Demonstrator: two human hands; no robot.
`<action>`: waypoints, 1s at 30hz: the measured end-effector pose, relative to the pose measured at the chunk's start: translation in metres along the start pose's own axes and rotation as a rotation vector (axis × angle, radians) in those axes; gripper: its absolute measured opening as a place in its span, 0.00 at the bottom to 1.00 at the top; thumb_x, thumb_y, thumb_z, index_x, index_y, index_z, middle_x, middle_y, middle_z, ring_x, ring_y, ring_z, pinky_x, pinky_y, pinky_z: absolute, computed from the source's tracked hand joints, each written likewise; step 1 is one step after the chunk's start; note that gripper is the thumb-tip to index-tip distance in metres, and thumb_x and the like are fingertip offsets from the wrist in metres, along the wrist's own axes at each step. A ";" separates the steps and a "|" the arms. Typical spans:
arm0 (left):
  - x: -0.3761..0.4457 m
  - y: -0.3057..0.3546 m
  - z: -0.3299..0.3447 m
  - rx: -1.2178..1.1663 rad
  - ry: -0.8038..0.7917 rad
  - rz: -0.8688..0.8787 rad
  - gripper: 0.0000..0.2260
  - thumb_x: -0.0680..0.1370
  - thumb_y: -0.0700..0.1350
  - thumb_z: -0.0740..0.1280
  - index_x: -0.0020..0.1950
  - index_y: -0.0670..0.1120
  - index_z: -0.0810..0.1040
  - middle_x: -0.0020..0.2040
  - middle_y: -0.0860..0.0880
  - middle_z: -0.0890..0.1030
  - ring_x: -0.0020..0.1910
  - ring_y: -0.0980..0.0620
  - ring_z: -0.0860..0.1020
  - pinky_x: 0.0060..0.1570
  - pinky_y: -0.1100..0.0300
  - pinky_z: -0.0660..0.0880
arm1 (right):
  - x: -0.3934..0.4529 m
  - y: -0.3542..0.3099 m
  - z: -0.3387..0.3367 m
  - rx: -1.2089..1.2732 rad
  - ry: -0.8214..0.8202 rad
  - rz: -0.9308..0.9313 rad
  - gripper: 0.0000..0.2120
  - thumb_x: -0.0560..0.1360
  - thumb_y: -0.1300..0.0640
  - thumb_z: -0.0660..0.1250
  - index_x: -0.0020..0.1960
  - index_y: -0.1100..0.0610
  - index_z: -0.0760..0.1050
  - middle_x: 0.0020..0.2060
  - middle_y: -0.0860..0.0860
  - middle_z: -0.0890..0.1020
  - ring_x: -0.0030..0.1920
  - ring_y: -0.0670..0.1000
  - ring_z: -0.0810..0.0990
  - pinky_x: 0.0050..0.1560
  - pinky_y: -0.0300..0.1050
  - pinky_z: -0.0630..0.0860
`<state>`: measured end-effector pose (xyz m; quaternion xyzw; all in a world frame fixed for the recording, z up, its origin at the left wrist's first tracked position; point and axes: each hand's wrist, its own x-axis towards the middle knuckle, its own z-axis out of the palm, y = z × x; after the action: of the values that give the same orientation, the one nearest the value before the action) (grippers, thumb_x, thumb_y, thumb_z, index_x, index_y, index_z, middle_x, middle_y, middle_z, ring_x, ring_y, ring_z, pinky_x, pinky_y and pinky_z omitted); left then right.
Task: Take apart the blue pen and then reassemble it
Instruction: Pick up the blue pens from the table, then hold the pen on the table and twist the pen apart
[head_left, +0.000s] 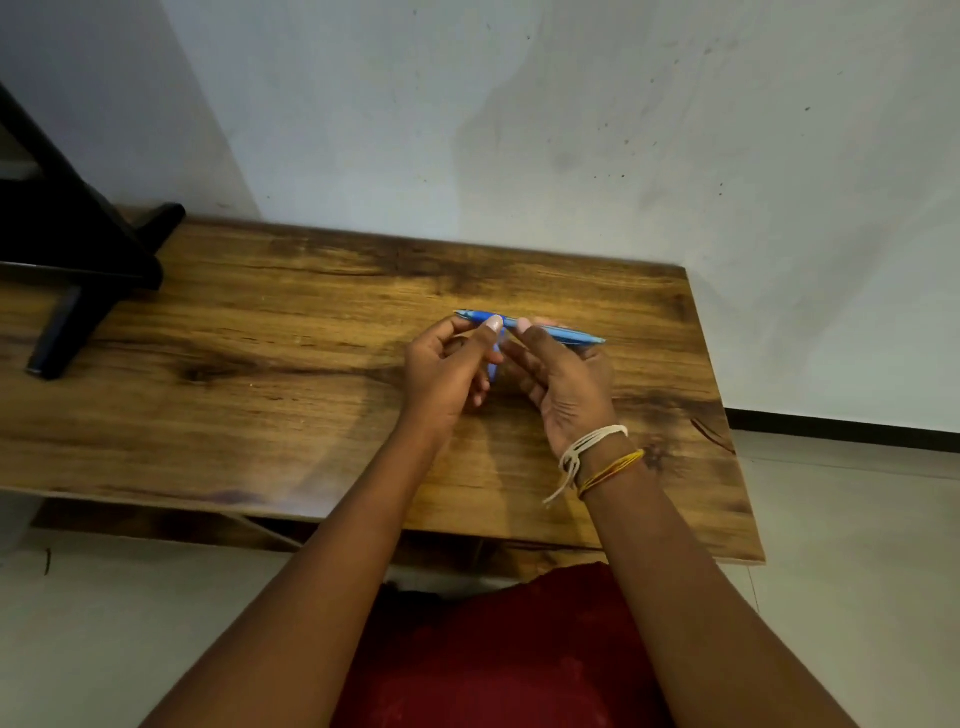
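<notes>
While unlabelled, blue pen (566, 334) is gripped.

The pen (561, 332) is bright blue, paler at its tips. The table (260, 364) is warm brown wood grain with dark streaks and knots; a black stand (78, 270) sits on it. White cord (587, 441) and yellow-orange threads (613, 467) circle one wrist, above a dark red garment (493, 660).

wooden table (260, 405), black stand (78, 260), white wall (571, 130)
</notes>
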<state>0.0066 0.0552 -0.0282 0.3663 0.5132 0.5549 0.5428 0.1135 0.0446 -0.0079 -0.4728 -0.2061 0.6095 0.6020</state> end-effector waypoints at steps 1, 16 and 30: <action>0.000 0.001 0.000 -0.028 -0.001 -0.015 0.04 0.77 0.44 0.69 0.43 0.45 0.79 0.29 0.50 0.79 0.21 0.56 0.69 0.19 0.66 0.64 | -0.001 0.000 0.000 -0.040 -0.020 -0.005 0.06 0.72 0.63 0.71 0.48 0.61 0.77 0.45 0.60 0.82 0.44 0.56 0.83 0.40 0.47 0.81; 0.004 0.007 0.003 -0.345 -0.003 -0.157 0.04 0.77 0.42 0.69 0.49 0.43 0.80 0.42 0.45 0.85 0.40 0.52 0.84 0.39 0.60 0.81 | 0.005 -0.001 -0.006 -0.008 -0.037 -0.060 0.04 0.74 0.64 0.68 0.49 0.63 0.77 0.43 0.61 0.83 0.36 0.49 0.85 0.36 0.40 0.82; 0.007 0.007 0.007 -0.405 0.014 -0.194 0.06 0.77 0.43 0.68 0.50 0.41 0.79 0.43 0.42 0.86 0.45 0.47 0.85 0.42 0.59 0.82 | 0.018 -0.019 -0.036 -0.424 0.164 -0.253 0.02 0.72 0.61 0.72 0.43 0.56 0.79 0.37 0.54 0.83 0.33 0.48 0.81 0.35 0.39 0.81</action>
<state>0.0106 0.0644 -0.0212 0.1948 0.4278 0.5943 0.6526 0.1566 0.0536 -0.0150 -0.6067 -0.3372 0.4324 0.5755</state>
